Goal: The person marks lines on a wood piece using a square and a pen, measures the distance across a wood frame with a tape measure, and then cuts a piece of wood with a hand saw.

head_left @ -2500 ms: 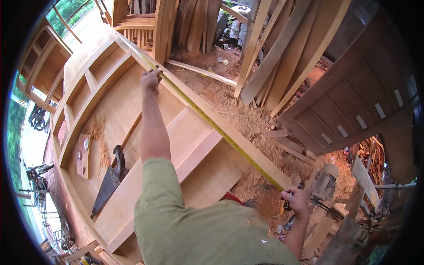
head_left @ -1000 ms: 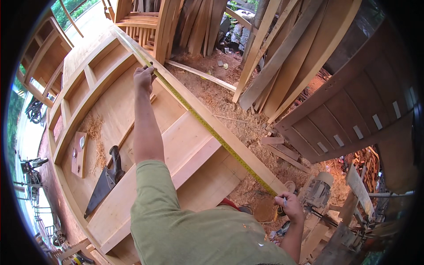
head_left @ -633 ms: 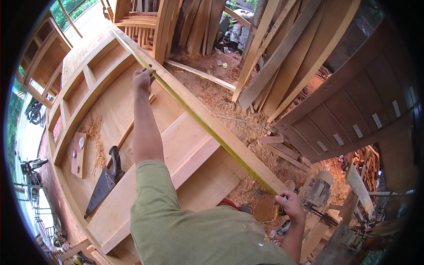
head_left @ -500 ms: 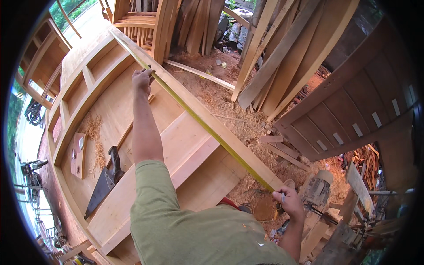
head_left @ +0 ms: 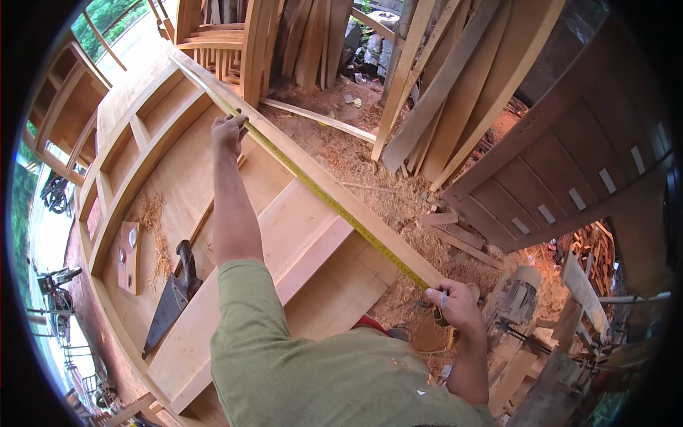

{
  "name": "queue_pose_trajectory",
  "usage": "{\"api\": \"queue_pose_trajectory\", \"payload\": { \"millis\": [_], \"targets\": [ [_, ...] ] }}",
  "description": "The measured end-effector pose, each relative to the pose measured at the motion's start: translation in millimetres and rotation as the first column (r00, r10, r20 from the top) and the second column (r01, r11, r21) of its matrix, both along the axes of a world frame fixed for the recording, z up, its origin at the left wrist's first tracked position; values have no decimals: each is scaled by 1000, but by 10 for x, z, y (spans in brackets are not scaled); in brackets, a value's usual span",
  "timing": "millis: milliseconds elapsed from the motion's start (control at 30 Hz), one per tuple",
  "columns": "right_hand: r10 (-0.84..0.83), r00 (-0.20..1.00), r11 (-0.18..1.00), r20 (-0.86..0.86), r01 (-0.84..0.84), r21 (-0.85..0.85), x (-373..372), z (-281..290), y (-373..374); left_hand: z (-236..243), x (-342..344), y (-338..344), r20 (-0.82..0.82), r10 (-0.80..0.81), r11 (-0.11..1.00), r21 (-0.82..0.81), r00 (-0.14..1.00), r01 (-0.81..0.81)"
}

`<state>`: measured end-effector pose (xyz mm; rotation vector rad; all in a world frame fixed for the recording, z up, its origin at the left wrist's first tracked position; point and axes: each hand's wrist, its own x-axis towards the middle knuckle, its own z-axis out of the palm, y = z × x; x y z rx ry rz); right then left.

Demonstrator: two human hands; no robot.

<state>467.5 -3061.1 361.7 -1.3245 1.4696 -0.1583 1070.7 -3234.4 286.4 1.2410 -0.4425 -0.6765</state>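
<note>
A yellow tape measure (head_left: 341, 212) is stretched along the straight wooden edge (head_left: 313, 153) of a large curved wooden frame. Partway along it, my left hand (head_left: 229, 134) is closed, pinching the blade against the wood. The blade runs on past that hand to the frame's far corner. At the near end, my right hand (head_left: 459, 307) grips the tape by the corner of the edge board; a dark part, perhaps the case, shows under the fingers. On the panel inside the frame lies a handsaw (head_left: 171, 302) with a dark handle, left of my left forearm.
A small board with metal pieces (head_left: 129, 257) and wood shavings (head_left: 151, 213) lie on the panel. Tall planks (head_left: 455, 92) lean beyond the frame. To the right are a dark panelled door (head_left: 569, 156), a motor (head_left: 519, 290) and scrap wood (head_left: 462, 238) on sawdust-covered ground.
My right hand has shifted slightly left and up along the edge, and its grip has turned. The tape's markings now face up more clearly. My left hand stays at nearly the same spot.
</note>
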Motion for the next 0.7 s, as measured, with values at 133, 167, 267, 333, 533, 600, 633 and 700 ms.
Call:
{"api": "queue_pose_trajectory", "payload": {
  "millis": [133,167,267,333,533,600,633,700],
  "targets": [
    [10,1000,1000,23,-10,-27,-36,-98,21,-37,5,4,2,-7,999,44,1000,7],
    [8,1000,1000,22,-8,-23,-24,-104,26,-54,10,4,2,0,999,48,1000,0],
    [-17,1000,1000,-6,17,13,-55,-167,55,-76,-71,-95,-19,-3,999,45,1000,4],
    [3,1000,995,10,-2,-104,-161,-327,76,-170,62,-157,-11,5,999,41,1000,-4],
    [43,989,991,-139,-60,-116,-195,-246,49,-799,322,-41,-84,-98,991,85,992,105],
    [-29,978,996,-208,10,-92,-277,-227,100,-835,105,-52,-51,-133,973,185,990,141],
    [-23,967,996,-254,0,-90,-310,-219,114,-895,146,-2,-51,-145,965,214,988,153],
    [-55,961,996,-271,34,-81,-407,-290,135,-952,185,77,-41,-168,952,252,985,173]
  ]
}}
